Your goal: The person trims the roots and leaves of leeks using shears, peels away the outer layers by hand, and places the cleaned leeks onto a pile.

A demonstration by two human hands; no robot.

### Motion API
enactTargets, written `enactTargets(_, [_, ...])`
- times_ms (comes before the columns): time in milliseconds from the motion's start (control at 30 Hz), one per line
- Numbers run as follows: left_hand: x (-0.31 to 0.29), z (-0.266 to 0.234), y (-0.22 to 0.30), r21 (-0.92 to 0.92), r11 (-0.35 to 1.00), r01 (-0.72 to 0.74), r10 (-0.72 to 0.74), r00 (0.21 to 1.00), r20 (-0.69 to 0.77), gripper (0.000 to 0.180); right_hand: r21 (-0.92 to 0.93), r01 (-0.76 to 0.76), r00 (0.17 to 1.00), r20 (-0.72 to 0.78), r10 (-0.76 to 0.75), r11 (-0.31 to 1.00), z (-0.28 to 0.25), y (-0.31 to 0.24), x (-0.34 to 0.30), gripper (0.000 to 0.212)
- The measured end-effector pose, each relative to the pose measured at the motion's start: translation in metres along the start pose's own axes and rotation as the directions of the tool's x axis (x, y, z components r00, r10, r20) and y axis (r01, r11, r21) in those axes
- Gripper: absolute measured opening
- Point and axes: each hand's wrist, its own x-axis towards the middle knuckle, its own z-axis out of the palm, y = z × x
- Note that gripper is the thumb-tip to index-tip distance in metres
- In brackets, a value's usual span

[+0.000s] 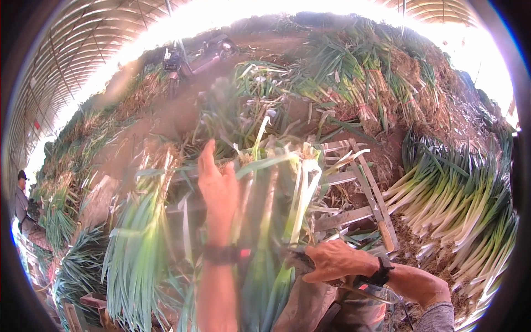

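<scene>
My left hand (218,182), smeared by motion, is raised over the wooden rack in the middle. Its index finger points away from me and its thumb stands apart; I see nothing gripped in it. Just right of it lie long green onions (301,193) with pale stalks and a bent green leaf (268,165). My right hand (340,261) is closed around a dark hand tool (298,259), mostly hidden by the fingers, low and right of centre. To the left of my left hand, a bundle of green onions (138,238) hangs leaves toward me.
Slatted wooden rack (368,193) stands right of centre. A large row of pale-stalked onions (453,199) lies on the right. Untrimmed bundles (359,83) are heaped behind. A person (22,199) is at the far left. Curved tunnel framing (83,55) arches overhead.
</scene>
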Motion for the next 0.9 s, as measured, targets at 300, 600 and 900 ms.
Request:
enactTargets(300, [-0.217, -0.040, -0.062, 0.245, 0.921, 0.303, -0.387, 0.636, 0.668, 0.039, -0.037, -0.012, 1.000, -0.010, 0.012, 0.999, 0.001, -0.004, 0.013, 0.052])
enactTargets(600, [-0.241, -0.023, -0.043, 0.454, 0.847, 0.277, -0.523, 0.583, 0.621, 0.048, -0.102, -0.119, 0.989, -0.100, 0.109, 0.988, 0.009, 0.020, 0.063, 0.048])
enactTargets(900, [-0.229, -0.016, -0.039, 0.567, 0.755, 0.329, -0.655, 0.407, 0.637, 0.048, -0.102, -0.188, 0.967, -0.194, 0.166, 0.977, 0.004, 0.035, 0.093, 0.066])
